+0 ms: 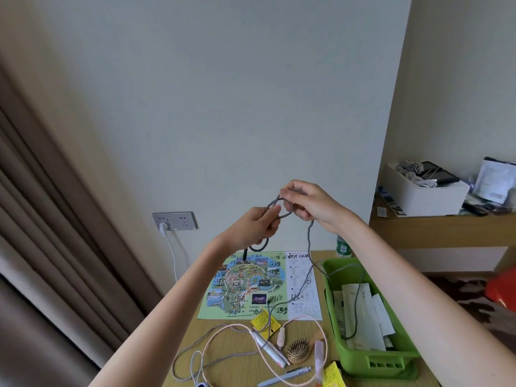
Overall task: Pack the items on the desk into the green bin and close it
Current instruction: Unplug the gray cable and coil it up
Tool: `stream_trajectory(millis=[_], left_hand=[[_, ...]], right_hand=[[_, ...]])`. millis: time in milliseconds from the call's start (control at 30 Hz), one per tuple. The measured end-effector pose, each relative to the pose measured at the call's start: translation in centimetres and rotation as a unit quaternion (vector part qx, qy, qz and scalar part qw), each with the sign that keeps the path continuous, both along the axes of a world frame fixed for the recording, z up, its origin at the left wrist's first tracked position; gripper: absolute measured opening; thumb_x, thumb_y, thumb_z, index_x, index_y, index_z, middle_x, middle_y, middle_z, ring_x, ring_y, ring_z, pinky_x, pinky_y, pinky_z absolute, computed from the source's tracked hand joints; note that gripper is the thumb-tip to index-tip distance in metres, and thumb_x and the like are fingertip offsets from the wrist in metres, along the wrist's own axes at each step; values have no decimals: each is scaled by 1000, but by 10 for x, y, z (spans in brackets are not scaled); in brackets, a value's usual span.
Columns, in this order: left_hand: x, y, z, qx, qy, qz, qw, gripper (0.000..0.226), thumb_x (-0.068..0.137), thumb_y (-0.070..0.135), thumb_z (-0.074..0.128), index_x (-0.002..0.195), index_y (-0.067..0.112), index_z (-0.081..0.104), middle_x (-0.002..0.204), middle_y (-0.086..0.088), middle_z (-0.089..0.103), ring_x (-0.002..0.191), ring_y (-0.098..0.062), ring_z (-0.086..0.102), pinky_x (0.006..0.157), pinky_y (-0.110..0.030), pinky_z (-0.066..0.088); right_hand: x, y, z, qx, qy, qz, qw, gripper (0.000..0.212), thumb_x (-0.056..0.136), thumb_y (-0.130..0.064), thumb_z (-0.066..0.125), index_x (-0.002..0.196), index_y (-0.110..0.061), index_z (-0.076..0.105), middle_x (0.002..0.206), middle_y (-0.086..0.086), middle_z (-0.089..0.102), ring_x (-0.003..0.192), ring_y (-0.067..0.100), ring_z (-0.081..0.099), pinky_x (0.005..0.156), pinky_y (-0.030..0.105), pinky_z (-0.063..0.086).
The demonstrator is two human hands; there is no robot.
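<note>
Both hands are raised above the desk, winding a grey cable [309, 241]. My left hand [255, 226] grips coiled loops of it, with a dark plug hanging below. My right hand [310, 203] pinches a loop at the top. The rest of the cable trails down across the green bin [371, 356], which stands at the right of the desk with several white packets inside. On the desk lie a map sheet [257, 286], a pink cable [279, 331], a white pen-shaped item [269, 350], a wooden hairbrush [298, 351], a blue pen [284, 377] and yellow sachets [265, 322].
A wall socket [174, 220] with a white plug and cord is on the left, beside curtains. A green bottle [343, 245] stands behind the bin. A wooden shelf [441, 227] at right carries a white box with cables and phones. A red object [502, 286] sits on the floor.
</note>
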State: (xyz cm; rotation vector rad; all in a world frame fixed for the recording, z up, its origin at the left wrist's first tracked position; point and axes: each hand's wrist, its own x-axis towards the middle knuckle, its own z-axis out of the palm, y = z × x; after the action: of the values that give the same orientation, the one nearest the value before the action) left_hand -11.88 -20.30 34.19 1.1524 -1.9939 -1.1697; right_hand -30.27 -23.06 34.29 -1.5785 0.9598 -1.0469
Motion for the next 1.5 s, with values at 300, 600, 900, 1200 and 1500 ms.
stream_trajectory(millis=[300,600,900,1200,1500], left_hand=[[11,-13,-9,28,231,144,962,43,105,33,32,85,9,63,64,3,43,50,-10,28,47,-21,26],[-14,-15,-9,75,273,165,945,45,104,33,39,104,-6,61,55,5,40,46,-9,28,39,-17,24],[-9,-18,-2,-14,159,185,970,28,98,26,53,78,9,63,54,3,36,45,-9,27,45,-22,21],[8,-25,5,130,349,223,901,37,103,22,42,68,12,49,65,-2,52,64,-17,56,81,-34,51],[34,-43,-2,229,485,247,807,40,105,24,35,66,14,38,55,2,33,40,-9,34,42,-19,37]], right_hand=[[-13,3,-40,30,-101,-32,994,30,95,-37,53,81,-11,59,59,-4,32,50,9,26,50,20,25],[27,14,-35,94,-59,55,992,42,101,-33,43,65,-14,50,50,-1,26,40,9,17,42,25,9],[29,17,-33,129,5,79,988,44,96,-40,49,61,-14,52,45,-3,29,38,10,20,38,20,15],[23,16,-31,71,62,93,991,40,98,-39,50,74,-10,64,51,-2,37,43,11,27,45,21,24],[-1,14,-18,29,152,48,987,31,92,-35,63,70,-14,68,49,-7,32,44,9,23,43,18,20]])
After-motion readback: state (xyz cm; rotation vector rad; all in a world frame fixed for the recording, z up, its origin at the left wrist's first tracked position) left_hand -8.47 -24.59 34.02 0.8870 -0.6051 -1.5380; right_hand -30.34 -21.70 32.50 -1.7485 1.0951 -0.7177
